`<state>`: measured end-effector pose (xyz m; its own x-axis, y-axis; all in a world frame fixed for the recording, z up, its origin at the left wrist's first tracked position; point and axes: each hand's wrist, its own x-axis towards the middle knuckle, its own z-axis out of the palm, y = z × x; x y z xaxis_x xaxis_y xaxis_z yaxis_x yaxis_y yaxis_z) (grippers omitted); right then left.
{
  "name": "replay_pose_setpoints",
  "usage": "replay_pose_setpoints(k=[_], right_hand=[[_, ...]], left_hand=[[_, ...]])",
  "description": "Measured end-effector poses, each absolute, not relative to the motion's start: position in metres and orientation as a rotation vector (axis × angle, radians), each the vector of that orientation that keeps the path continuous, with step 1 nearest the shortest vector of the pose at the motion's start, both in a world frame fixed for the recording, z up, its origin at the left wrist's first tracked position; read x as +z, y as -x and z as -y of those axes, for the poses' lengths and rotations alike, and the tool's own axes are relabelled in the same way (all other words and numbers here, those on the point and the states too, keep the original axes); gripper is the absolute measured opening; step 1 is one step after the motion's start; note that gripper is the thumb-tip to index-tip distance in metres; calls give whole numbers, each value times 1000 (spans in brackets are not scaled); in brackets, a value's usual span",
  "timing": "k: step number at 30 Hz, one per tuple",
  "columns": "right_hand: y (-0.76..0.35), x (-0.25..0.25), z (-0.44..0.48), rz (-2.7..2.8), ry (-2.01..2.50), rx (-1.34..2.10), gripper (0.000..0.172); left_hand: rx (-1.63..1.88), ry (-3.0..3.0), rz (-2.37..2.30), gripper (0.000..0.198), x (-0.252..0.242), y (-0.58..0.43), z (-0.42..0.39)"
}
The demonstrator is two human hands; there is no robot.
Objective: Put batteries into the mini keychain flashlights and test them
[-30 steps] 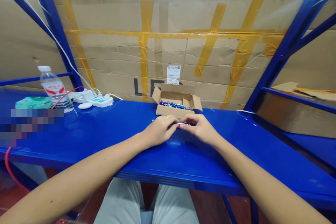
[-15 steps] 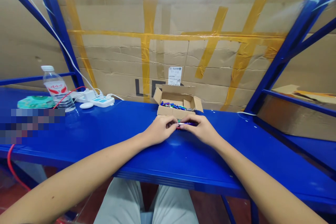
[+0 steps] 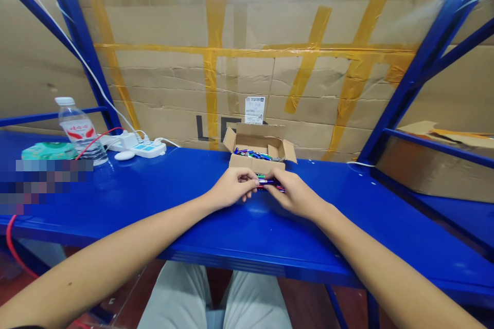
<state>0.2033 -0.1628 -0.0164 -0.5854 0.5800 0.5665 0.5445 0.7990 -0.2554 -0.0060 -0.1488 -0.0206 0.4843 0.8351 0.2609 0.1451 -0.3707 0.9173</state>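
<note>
Between my two hands is a blue-purple pen [image 3: 265, 182] with a silvery band, lying roughly level above the table. My left hand [image 3: 235, 186] pinches its left end between thumb and fingertips. My right hand [image 3: 294, 193] closes around the right part, and its fingers hide that end. A green pen-like piece [image 3: 261, 176] shows just behind, and a red one [image 3: 281, 189] lies below, partly covered by my right hand. Just beyond the hands stands an open cardboard box [image 3: 258, 165] holding several blue, green and silvery pen-like pieces [image 3: 252, 154].
The blue table [image 3: 247, 236] runs in front of a taped cardboard wall [image 3: 162, 82]. At the left are a water bottle [image 3: 80, 131], a green packet [image 3: 50, 151], a white power strip [image 3: 148, 149] and cables. A larger cardboard box [image 3: 436, 164] sits right, behind the blue frame.
My right hand has shifted slightly on the pen and its fingers have loosened, showing more of the blue barrel and the red piece. The view has shifted a little.
</note>
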Motion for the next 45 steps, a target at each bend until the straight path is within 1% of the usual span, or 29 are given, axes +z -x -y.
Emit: replay_pose_setpoints(k=[5, 10, 12, 14, 16, 18, 21, 25, 30, 32, 35, 37, 39, 42, 45], right_hand=[[-201, -15, 169, 2289, 786, 163, 3], [-196, -13, 170, 2138, 879, 393, 17], [-194, -12, 169, 2052, 914, 601, 22], [-193, -12, 166, 1957, 934, 902, 28], [-192, -12, 165, 1842, 935, 1194, 34], [-192, -12, 164, 1721, 926, 1412, 38], [-192, -10, 164, 1577, 932, 1644, 41], [-192, -6, 165, 1489, 936, 1800, 42], [-194, -4, 164, 1434, 955, 1894, 42], [-196, -4, 163, 1421, 976, 1921, 39], [-197, -5, 161, 1428, 1013, 1946, 32], [-197, -5, 162, 1465, 1048, 1908, 31], [-195, -5, 164, 1544, 1078, 1780, 34], [-190, -6, 168, 1714, 1086, 1459, 38], [-186, -7, 169, 1830, 1113, 1149, 36]], left_hand=[[963, -1922, -775, 21, -19, 7, 155], [1096, -2321, -817, 15, -17, 8, 161], [1194, -2519, -777, 14, -19, 9, 161], [1251, -2700, -697, 15, -21, 10, 159], [1255, -2852, -602, 18, -23, 10, 157], [1241, -2982, -523, 19, -24, 10, 155], [1208, -3141, -449, 22, -22, 11, 155], [1156, -3282, -429, 25, -20, 11, 155], [998, -3328, -515, 30, -18, 12, 157], [952, -3288, -538, 31, -17, 12, 158], [951, -3180, -516, 30, -17, 12, 158], [972, -3119, -506, 28, -18, 12, 158], [1007, -3079, -505, 25, -19, 12, 157], [1065, -2986, -538, 20, -22, 12, 155], [1090, -2835, -602, 16, -23, 11, 155]])
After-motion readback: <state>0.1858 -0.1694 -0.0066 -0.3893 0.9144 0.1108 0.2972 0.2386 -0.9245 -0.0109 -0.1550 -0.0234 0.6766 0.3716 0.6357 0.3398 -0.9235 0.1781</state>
